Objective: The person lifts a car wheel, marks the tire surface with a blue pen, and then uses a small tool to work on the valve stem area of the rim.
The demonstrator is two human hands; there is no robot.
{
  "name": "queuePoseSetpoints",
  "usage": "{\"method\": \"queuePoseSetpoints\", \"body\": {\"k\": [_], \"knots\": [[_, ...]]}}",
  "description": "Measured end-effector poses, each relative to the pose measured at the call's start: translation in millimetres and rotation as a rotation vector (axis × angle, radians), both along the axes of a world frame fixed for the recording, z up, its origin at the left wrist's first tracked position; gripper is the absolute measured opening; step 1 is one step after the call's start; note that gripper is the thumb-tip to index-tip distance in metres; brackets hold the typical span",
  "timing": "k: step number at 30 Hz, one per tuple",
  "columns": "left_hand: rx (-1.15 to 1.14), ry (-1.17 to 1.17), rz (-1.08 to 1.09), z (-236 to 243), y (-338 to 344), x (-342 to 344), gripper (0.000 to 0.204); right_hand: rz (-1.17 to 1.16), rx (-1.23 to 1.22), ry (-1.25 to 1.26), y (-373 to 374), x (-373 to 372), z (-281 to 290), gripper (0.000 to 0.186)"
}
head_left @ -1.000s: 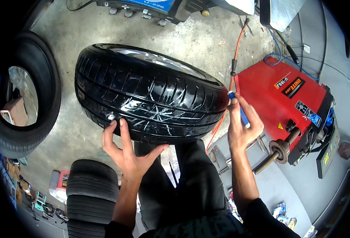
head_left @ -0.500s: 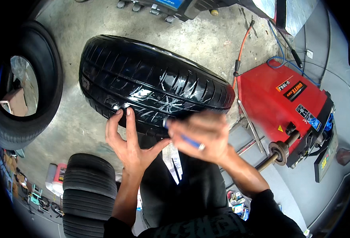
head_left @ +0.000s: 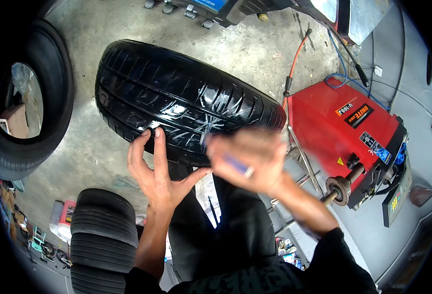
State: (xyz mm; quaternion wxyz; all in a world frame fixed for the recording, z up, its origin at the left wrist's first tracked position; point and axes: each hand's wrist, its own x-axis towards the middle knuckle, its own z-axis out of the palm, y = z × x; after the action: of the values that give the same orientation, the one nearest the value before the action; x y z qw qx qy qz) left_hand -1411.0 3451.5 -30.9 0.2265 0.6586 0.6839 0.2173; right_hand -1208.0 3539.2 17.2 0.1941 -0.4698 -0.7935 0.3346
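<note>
A glossy black tyre (head_left: 147, 81), wet-looking, stands tread up before me at a slant. Pale scratch-like streaks (head_left: 212, 122) cross in a star shape on its tread. My left hand (head_left: 159, 179) rests on the near edge, fingers spread, two fingertips on the tread and the thumb stretched toward my right hand. Smeared by motion, my right hand (head_left: 257, 159) is closed around a slim blue pen-shaped tool (head_left: 236, 165) by the near side of the tread, right of the streaks. The tool's tip is too blurred to make out.
A red wheel balancer (head_left: 318, 115) with a metal shaft (head_left: 337, 192) stands at the right. Another tyre (head_left: 61, 103) leans at the left, and stacked tyres (head_left: 103, 220) are at lower left. An orange hose (head_left: 294, 63) and blue hose (head_left: 342, 54) lie beyond the balancer.
The view has shifted slightly. My left hand keeps its place on the tyre; my right hand is still blurred with the blue tool near the same spot.
</note>
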Motion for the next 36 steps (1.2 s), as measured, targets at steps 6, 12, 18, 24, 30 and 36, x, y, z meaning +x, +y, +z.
{"method": "queuePoseSetpoints", "body": {"k": [6, 12, 18, 24, 30, 36], "knots": [[-0.001, -0.007, -0.011, 4, -3, 1, 0.114, 0.010, 0.060, 0.134, -14, 20, 15, 0.020], [-0.033, -0.020, -0.012, 3, -5, -3, 0.115, -0.235, -0.009, 0.026, 34, 4, -8, 0.020], [-0.040, -0.005, -0.005, 7, 0, -1, 0.110, -0.005, 0.022, 0.118, -50, -8, 1, 0.028], [0.010, 0.002, 0.017, 8, 3, -1, 0.116, -0.370, 0.029, -0.068, 45, -1, 23, 0.018], [-0.030, 0.014, 0.020, 7, 4, 3, 0.110, -0.035, -0.042, -0.020, -52, -20, 11, 0.025], [-0.063, -0.057, 0.022, 20, 5, -5, 0.114, -0.403, -0.155, 0.079, -46, -2, 56, 0.027]]}}
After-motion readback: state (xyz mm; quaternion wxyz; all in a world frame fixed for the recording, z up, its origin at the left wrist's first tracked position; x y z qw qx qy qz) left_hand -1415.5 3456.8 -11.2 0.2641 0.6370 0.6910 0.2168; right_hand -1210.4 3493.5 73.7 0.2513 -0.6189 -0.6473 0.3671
